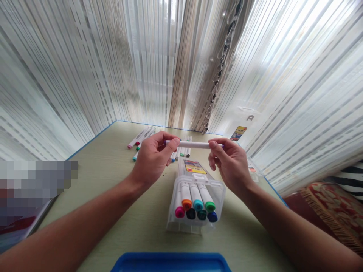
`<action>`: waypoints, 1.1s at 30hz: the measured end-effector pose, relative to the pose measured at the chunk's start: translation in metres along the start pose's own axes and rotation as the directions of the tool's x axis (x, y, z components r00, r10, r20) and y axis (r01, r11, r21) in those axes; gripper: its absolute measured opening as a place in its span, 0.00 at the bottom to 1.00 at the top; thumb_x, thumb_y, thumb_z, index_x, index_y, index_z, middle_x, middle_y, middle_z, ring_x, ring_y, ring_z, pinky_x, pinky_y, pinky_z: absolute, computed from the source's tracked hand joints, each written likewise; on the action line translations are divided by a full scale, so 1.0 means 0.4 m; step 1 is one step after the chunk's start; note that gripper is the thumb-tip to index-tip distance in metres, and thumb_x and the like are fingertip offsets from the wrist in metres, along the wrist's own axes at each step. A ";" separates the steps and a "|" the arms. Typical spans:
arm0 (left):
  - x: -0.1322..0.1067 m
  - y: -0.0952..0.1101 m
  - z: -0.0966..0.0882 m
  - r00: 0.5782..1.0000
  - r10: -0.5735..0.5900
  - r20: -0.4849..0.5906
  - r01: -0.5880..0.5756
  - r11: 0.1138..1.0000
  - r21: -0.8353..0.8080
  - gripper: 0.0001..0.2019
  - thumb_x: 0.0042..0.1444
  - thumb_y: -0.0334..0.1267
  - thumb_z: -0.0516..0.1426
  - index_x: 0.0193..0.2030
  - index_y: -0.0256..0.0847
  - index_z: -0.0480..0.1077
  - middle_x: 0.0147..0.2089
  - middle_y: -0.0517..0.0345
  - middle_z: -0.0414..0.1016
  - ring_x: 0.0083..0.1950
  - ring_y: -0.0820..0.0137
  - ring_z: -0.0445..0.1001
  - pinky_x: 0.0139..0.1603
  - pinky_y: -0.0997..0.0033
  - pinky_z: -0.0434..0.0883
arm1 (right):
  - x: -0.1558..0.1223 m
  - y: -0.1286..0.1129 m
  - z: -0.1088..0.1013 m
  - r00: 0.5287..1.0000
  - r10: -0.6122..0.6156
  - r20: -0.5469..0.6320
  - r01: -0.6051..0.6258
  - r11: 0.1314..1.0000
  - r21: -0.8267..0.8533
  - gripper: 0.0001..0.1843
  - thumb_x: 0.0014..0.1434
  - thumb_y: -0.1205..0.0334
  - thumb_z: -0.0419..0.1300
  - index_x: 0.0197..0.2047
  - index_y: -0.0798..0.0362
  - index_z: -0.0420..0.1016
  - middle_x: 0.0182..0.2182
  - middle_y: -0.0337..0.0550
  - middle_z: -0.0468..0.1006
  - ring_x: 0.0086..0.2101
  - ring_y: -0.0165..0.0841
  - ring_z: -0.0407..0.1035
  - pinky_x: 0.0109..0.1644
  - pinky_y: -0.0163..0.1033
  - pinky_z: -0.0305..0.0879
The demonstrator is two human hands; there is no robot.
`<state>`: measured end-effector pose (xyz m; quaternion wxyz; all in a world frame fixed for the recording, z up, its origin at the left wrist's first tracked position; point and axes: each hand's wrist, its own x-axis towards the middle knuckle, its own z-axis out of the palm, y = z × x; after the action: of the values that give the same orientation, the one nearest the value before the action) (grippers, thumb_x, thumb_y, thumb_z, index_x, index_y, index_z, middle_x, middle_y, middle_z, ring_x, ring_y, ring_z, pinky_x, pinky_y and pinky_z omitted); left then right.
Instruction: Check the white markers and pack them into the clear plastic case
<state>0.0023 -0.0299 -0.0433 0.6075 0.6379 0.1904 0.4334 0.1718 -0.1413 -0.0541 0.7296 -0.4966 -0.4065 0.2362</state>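
Observation:
A white marker (195, 144) is held level between my two hands, above the table. My left hand (154, 153) pinches its left end, where a bit of purple shows. The right end, also purple, is pinched by my right hand (228, 158). Just below the hands stands a clear plastic marker case (172, 204) with a yellow label. Several white markers lie inside it, their colored ends facing me: orange (186, 204), light blue (198, 205), green (210, 206), pink and darker ones.
Several loose markers (138, 138) lie on the table (99, 151) beyond my left hand, others (185, 151) behind the case. A clear package (238, 133) stands at the back right. A blue tray edge (171, 260) is nearest me. Striped curtains (141, 64) hang behind.

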 end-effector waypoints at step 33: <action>-0.001 0.007 0.011 0.990 -0.134 -0.039 0.124 0.973 -0.195 0.06 0.59 0.33 0.56 0.39 0.36 0.73 0.28 0.59 0.66 0.22 0.76 0.64 0.18 0.77 0.64 | 0.001 -0.011 0.002 0.999 0.045 0.001 -0.045 0.999 0.027 0.09 0.61 0.55 0.63 0.38 0.52 0.77 0.28 0.38 0.77 0.17 0.25 0.66 0.16 0.32 0.60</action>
<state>0.0047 -0.0334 -0.0405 0.6877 0.5512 0.2046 0.4259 0.1709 -0.1424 -0.0498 0.7306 -0.4959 -0.3921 0.2581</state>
